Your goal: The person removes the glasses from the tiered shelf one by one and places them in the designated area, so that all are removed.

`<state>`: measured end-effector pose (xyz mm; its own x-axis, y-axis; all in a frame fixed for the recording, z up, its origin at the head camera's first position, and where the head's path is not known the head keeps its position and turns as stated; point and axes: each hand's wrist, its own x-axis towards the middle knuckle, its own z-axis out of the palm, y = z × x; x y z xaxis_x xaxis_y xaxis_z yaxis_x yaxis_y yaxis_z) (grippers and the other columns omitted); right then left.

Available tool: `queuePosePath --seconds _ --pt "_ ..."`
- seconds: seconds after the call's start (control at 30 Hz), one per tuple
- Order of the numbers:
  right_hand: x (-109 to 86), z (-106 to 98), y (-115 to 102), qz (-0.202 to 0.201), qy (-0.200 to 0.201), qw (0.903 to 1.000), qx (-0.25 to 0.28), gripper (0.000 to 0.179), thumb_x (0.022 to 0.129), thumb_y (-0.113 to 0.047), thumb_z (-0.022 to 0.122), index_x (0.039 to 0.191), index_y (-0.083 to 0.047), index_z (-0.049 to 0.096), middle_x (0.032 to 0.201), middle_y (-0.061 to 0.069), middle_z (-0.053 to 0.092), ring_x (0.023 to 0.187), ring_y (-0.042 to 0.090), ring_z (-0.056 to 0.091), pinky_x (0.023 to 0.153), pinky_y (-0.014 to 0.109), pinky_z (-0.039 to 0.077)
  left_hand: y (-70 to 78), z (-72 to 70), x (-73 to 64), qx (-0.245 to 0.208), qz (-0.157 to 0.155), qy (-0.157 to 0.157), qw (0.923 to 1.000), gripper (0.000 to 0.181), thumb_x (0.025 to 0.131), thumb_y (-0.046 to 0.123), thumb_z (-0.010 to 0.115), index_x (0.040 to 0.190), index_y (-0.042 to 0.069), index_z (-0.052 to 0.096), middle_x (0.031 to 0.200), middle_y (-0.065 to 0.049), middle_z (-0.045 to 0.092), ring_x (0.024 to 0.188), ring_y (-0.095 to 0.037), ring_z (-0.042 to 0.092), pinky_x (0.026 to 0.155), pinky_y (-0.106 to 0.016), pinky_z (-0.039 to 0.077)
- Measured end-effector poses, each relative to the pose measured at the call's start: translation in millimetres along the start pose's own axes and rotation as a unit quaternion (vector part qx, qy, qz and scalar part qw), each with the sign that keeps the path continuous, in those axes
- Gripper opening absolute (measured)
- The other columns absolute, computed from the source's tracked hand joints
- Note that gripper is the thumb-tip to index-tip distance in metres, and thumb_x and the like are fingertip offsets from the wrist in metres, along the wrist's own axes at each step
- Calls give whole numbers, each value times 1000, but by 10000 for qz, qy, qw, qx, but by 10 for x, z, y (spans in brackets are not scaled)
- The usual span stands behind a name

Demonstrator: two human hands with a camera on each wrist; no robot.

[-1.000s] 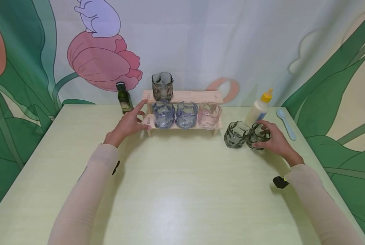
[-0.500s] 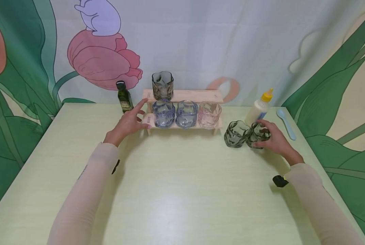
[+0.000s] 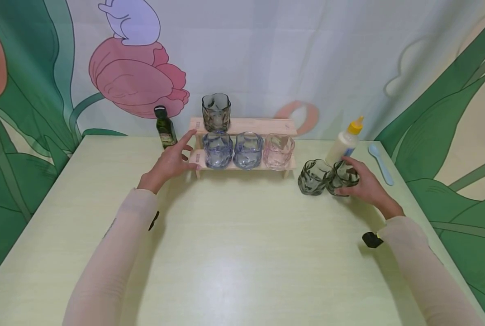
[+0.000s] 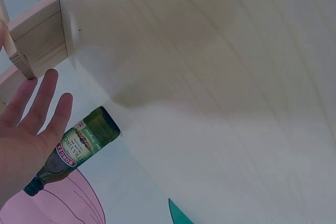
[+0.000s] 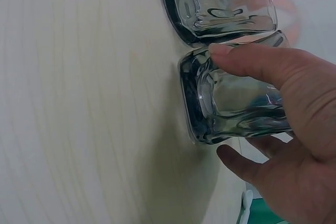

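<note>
My left hand [image 3: 170, 161] rests at the left end of a two-step wooden rack [image 3: 263, 127], its index finger at the upper shelf and its thumb at the lower one. Other fingers [image 4: 42, 98] are straight and spread in the left wrist view. A grey glass [image 3: 216, 113] stands on the upper shelf. Below it sit two blue glasses [image 3: 218, 151] and a pink glass [image 3: 279, 151]. My right hand [image 3: 366, 183] grips a dark grey glass [image 5: 231, 95] at the right, thumb on its near side. A second dark grey glass [image 3: 314, 177] stands against it.
A green olive oil bottle [image 3: 166, 129] is just behind my left hand. Behind the right glasses stands a cream bottle with a yellow nozzle cap [image 3: 344, 142]. A light blue spoon [image 3: 381, 164] lies near the table's right edge. A patterned curtain [image 3: 242, 54] hangs behind the table.
</note>
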<state>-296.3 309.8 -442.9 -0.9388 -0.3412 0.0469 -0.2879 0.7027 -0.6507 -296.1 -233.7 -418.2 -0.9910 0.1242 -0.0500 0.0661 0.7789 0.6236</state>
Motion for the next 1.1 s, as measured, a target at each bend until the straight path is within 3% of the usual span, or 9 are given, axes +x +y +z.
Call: queuePosePath --seconds 0.33,0.6,0.8,1.1 --pt "-25 -141 -109 -579 171 9982 19 100 75 -7 87 155 2 27 155 33 27 136 55 32 104 71 31 -15 -6 -1 -43 158 -13 9999 105 86 15 79 160 37 7 142 -23 54 115 -43 62 98 -56 50" --pt "-34 -309 -309 -295 95 9995 -48 101 79 -13 85 158 -7 23 157 31 19 139 55 26 100 77 32 -18 -7 -11 -36 194 9 9998 105 87 15 79 161 36 7 142 -23 54 116 -43 62 97 -56 50" --pt "39 -369 -508 -509 213 9985 -18 99 79 -11 85 158 -8 25 159 31 16 141 54 23 99 79 29 -10 -6 -5 -55 238 59 9997 105 86 15 79 161 36 8 141 -23 55 115 -43 63 97 -56 51" --pt "277 -368 -917 -598 173 9980 -93 95 81 -16 84 158 -18 28 162 23 17 146 44 22 107 73 31 -3 -1 -13 -55 148 22 9999 106 86 15 80 160 38 8 141 -22 55 115 -42 62 96 -54 52"
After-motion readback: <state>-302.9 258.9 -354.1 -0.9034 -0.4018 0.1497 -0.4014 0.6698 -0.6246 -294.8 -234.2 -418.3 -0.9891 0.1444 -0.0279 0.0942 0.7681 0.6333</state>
